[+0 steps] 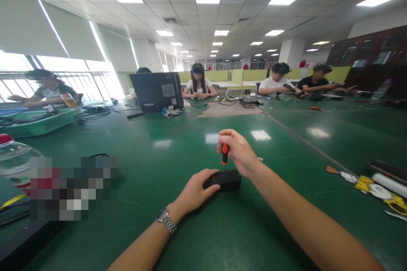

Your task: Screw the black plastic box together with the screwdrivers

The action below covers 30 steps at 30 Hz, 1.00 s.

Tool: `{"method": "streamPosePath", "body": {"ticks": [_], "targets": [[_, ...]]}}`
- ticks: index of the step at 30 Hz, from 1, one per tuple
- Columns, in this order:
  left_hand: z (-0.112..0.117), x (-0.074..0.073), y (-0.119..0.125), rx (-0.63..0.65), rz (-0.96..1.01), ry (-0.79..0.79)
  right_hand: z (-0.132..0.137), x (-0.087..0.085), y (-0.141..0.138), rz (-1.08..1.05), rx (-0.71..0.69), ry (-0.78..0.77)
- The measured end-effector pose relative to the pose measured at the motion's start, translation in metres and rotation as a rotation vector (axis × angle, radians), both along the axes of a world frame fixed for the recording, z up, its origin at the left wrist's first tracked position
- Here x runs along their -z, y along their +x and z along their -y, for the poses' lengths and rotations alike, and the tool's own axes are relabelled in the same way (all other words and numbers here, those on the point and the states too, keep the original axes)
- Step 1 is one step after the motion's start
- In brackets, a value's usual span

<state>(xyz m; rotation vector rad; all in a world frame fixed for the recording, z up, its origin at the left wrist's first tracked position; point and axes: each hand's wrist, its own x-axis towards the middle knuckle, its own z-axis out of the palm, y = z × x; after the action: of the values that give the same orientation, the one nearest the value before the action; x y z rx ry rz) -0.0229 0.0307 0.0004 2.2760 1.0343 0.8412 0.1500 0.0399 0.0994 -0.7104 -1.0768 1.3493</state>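
A small black box-shaped device lies on the green tabletop right before me. My left hand is closed around its left end, thumb on the near side and fingers over the far side. In my right hand is a screwdriver with an orange and black handle, gripped from above. The screwdriver stands upright, its thin shaft reaching down to the top of the device. Whether the tip sits in a screw is too small to make out.
At left are a green basket with cables and a clear bottle. A black computer case and gloves stand farther back. Scissors with yellow handles lie at right. Several people sit around the table's far side.
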Motion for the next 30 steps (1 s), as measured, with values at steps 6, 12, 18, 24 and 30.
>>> {"method": "streamPosePath", "body": {"ticks": [6, 12, 18, 24, 30], "targets": [[-0.0004, -0.0007, 0.0, 0.006, -0.004, 0.001, -0.0016, 0.0002, -0.0001, -0.017, -0.031, -0.002], [-0.0013, -0.0003, -0.0011, 0.014, -0.006, 0.007, 0.0, -0.0001, -0.0019, 0.009, -0.074, 0.028], [-0.0004, -0.0003, -0.0003, 0.001, -0.017, 0.003, 0.0014, -0.0021, -0.0019, 0.021, -0.108, 0.024], [-0.0005, 0.0003, -0.0007, 0.007, -0.009, 0.007, 0.0017, -0.0021, -0.0002, 0.017, -0.063, 0.005], [-0.0001, -0.0008, -0.0007, 0.01, -0.007, 0.002, 0.0037, -0.003, -0.0009, 0.036, -0.076, 0.017]]}}
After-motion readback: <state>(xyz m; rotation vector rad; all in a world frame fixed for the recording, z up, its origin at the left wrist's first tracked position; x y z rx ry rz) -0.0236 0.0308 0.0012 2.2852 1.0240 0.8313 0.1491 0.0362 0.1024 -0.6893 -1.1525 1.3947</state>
